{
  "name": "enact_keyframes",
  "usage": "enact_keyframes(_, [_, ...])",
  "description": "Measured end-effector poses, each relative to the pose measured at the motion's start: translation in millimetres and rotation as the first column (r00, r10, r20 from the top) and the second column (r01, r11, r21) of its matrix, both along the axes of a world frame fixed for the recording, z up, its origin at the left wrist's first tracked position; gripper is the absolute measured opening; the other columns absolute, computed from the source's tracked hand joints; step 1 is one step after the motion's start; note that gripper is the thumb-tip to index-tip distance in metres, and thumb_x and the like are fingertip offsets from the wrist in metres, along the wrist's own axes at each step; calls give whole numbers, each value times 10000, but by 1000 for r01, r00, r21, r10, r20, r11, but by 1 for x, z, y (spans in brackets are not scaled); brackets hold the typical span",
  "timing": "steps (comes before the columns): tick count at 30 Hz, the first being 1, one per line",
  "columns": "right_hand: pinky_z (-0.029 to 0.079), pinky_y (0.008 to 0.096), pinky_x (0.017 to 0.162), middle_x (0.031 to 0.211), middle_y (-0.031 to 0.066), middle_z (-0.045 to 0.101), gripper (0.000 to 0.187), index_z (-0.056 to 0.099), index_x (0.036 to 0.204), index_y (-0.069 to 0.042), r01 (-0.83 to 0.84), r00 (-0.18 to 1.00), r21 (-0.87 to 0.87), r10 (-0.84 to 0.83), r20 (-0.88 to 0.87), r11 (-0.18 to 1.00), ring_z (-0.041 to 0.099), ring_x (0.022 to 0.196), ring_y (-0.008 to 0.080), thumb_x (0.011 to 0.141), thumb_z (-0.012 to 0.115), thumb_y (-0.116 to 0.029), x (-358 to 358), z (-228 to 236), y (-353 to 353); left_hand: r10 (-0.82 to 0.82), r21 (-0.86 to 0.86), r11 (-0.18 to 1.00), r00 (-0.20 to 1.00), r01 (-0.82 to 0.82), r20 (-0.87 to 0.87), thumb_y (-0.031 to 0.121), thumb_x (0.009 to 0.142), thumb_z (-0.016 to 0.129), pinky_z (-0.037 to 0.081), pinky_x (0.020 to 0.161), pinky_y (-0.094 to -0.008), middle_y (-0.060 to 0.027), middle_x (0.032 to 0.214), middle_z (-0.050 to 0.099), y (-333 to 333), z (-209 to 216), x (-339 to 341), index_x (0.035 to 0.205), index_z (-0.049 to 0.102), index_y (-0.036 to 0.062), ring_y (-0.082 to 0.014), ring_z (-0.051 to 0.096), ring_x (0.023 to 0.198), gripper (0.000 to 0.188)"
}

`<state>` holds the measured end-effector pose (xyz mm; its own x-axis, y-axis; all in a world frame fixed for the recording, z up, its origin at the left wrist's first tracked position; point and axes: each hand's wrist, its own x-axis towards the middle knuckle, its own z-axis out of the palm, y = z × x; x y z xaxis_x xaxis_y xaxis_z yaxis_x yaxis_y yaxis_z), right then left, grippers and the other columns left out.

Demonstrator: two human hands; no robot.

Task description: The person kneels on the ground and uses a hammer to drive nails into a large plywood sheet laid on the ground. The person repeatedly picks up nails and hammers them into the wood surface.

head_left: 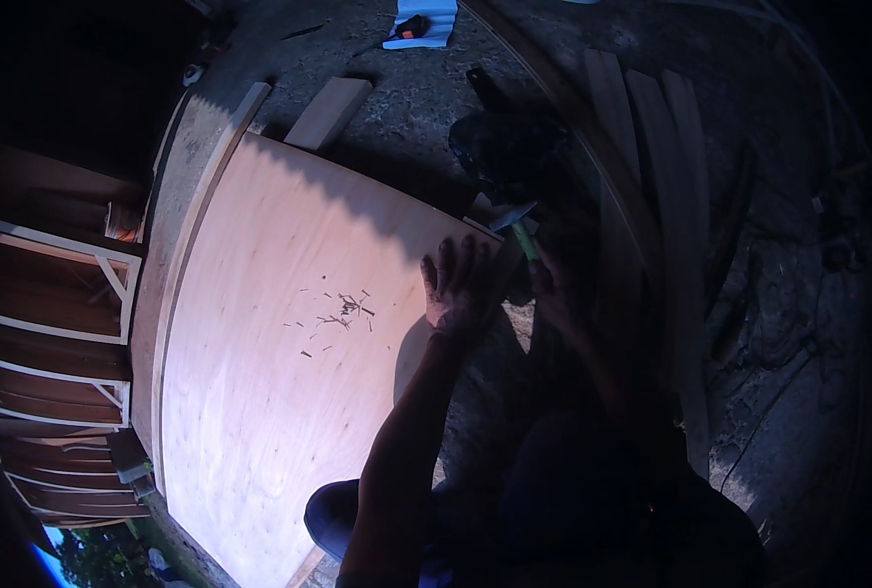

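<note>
On the panel point(259, 245), far right, your left hand point(455, 297) lies open; your right hand point(550, 281) grips a hammer point(525, 238); far white sheet point(439, 18) unreadable.

Left hand point(460, 294): bare, and here come the long fingers, catching some light at the thumb side.
Left forearm point(411, 421): bare too, slender at the wrist.
Right hand point(546, 279): bare, sunk in shadow, fine detail lost.
Clothing point(593, 490): very dark, faintly bluish, seams swallowed by the gloom!
Rounded dark-blue bulge point(330, 514): knee or shoe, can't tell.
</note>
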<state>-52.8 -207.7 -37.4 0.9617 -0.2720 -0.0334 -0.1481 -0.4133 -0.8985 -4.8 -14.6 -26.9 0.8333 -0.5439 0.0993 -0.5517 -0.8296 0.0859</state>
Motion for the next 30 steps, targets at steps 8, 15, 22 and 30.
enact_keyframes(8, [543,436,875,1115,237,684,458,559,1386,-44,0,998,-194,14,68,981,690,1070,376,989,671,-242,42,7,29,19,-116,993,999,-24,-45,406,955,585,124,1206,-699,-110,1659,297,5,1,1,1561,410,242,-437,201,1546,652])
enact_keyframes(15, [528,429,913,1149,195,689,499,607,1299,-33,-170,984,-113,161,-78,979,674,1091,363,924,736,-335,93,-25,22,47,-231,971,996,-62,-71,429,939,593,136,1242,-631,-100,1605,400,11,13,-1,1474,528,240,-388,285,1521,572])
enact_keyframes(22, [523,432,851,1056,164,689,511,633,1240,-30,-125,978,-97,107,-178,987,681,1001,315,921,731,-417,90,-21,31,776,-427,497,607,-756,-171,281,886,685,489,874,-464,-111,1105,686,98,36,28,1110,730,161,-347,635,1039,259])
enact_keyframes(30, [501,458,961,1202,209,662,528,623,1276,-21,-111,992,-127,117,42,986,640,1143,387,934,704,-415,97,-50,21,794,-230,291,369,-929,-483,307,881,643,570,867,-495,-193,1023,759,132,46,33,1015,814,138,-398,726,978,275])
